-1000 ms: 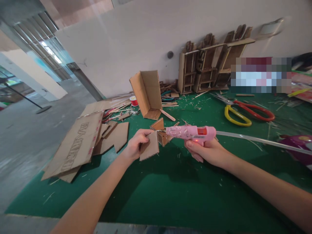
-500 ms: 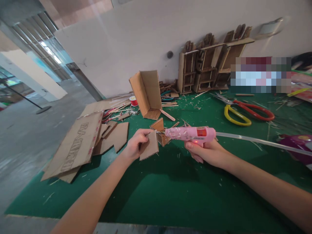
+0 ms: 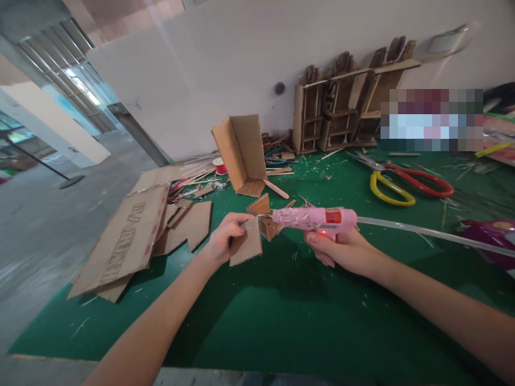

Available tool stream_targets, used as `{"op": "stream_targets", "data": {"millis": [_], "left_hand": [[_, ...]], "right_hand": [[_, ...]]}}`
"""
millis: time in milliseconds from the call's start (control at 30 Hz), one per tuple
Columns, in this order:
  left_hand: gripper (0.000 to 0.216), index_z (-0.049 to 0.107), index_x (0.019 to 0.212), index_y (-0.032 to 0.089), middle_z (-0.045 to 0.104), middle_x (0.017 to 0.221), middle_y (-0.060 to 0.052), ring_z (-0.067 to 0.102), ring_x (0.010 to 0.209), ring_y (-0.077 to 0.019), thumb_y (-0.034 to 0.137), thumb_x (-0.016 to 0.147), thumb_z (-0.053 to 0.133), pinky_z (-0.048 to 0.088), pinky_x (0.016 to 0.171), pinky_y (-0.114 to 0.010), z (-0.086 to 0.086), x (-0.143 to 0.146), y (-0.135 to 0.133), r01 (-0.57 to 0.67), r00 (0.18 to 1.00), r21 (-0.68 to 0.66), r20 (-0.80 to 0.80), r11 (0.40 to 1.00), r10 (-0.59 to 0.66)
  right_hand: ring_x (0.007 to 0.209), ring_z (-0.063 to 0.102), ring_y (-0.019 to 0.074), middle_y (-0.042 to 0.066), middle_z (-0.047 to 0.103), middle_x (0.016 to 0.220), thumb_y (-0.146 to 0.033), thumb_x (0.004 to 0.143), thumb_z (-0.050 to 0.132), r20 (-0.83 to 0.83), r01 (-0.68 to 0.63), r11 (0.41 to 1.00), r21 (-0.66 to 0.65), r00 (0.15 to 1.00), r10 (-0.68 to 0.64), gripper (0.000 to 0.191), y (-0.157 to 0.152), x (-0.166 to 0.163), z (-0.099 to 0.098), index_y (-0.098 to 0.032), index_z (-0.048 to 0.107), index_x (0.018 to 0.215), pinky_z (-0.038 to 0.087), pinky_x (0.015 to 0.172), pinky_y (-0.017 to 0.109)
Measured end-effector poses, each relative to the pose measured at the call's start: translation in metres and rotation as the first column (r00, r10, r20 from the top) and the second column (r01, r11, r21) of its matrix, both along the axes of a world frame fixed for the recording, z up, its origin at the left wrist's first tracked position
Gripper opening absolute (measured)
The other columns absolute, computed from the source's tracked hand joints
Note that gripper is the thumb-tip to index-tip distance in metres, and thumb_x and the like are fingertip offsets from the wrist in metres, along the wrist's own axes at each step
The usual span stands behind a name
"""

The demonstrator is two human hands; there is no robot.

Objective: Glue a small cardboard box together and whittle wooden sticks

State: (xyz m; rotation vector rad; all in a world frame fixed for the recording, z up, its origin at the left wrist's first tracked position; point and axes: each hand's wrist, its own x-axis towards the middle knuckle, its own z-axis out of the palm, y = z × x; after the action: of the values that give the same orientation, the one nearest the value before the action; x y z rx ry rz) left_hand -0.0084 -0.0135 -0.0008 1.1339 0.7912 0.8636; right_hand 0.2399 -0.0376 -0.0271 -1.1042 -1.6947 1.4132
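- Far left, at the bench's left edge: flat printed cardboard sheet (image 3: 124,238) overhanging the green bench (image 3: 257,316); smaller cardboard offcuts (image 3: 189,225) just beside it.
- Behind those, toward the back edge: red thread spool (image 3: 220,166) among loose sticks and scraps.
- Left hand (image 3: 223,238): closed, pinching a small flat cardboard panel (image 3: 246,244), brown, roughly square, held near upright just above the bench middle.
- Panel's right edge meets a small folded cardboard piece (image 3: 265,217), open-sided, corner pointing up.
- Behind it: open cardboard box (image 3: 241,153) standing tilted, a flat wooden stick (image 3: 277,189) at its foot.
- Right hand (image 3: 341,249): wrapped around the grip of a pink glue gun (image 3: 316,219), red light on at the trigger, nozzle touching the folded piece at the panel joint.
- Clear glue stick (image 3: 426,231) runs out the gun's rear toward the right edge.
- Back edge: cardboard shelf models (image 3: 341,107) leaning on the wall.
- Back right: yellow-and-red scissors (image 3: 398,182), lying flat, well apart from the hands.
- Right edge: purple packet (image 3: 493,238), partly cut off.
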Motion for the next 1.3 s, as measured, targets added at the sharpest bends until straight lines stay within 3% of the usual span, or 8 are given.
{"op": "stream_targets", "data": {"millis": [267,467,733,1300], "left_hand": [[0.016,0.061,0.059,0.012,0.052,0.047,-0.002,0.045,0.042,-0.0115,0.024,0.053,0.052,0.031,0.042,-0.023,0.0015,0.0002,0.0021,-0.053,0.999,0.046,0.007,0.998,0.053],[0.016,0.061,0.059,0.012,0.050,0.045,-0.001,0.042,0.040,-0.0110,0.024,0.054,0.052,0.030,0.040,-0.023,0.0011,-0.0013,0.0008,-0.030,0.999,0.018,-0.012,0.999,0.030],[0.017,0.063,0.058,0.011,0.051,0.044,-0.001,0.044,0.039,-0.0107,0.024,0.053,0.053,0.033,0.039,-0.021,0.0009,-0.0014,0.0016,0.011,1.000,0.013,-0.012,1.000,-0.011],[0.017,0.063,0.060,0.011,0.051,0.044,-0.001,0.044,0.040,-0.0111,0.023,0.053,0.053,0.032,0.040,-0.023,0.0010,-0.0007,0.0021,-0.046,0.999,0.015,0.008,0.999,0.046]], "right_hand": [[0.039,0.038,0.0079,-0.009,0.040,0.046,-0.056,0.081,0.057,-0.017,-0.043,0.999,-0.015,0.999,0.043,0.037,-0.0020,-0.0016,0.0064,-0.020,0.055,0.088,0.033,0.040,0.022],[0.040,0.039,0.0081,-0.009,0.040,0.048,-0.056,0.084,0.053,-0.051,-0.036,0.999,0.017,0.998,0.037,0.036,-0.0001,-0.0011,0.0006,-0.021,0.052,0.087,0.034,0.041,0.023],[0.040,0.042,0.0092,-0.008,0.042,0.046,-0.051,0.086,0.053,0.029,-0.015,0.998,0.064,0.999,0.013,0.030,0.0005,-0.0010,0.0027,-0.021,0.053,0.088,0.037,0.042,0.023],[0.041,0.042,0.0097,-0.008,0.042,0.045,-0.058,0.081,0.056,0.041,-0.024,0.999,-0.034,0.999,0.026,0.038,-0.0007,0.0004,0.0034,-0.022,0.057,0.094,0.037,0.041,0.023]]}}
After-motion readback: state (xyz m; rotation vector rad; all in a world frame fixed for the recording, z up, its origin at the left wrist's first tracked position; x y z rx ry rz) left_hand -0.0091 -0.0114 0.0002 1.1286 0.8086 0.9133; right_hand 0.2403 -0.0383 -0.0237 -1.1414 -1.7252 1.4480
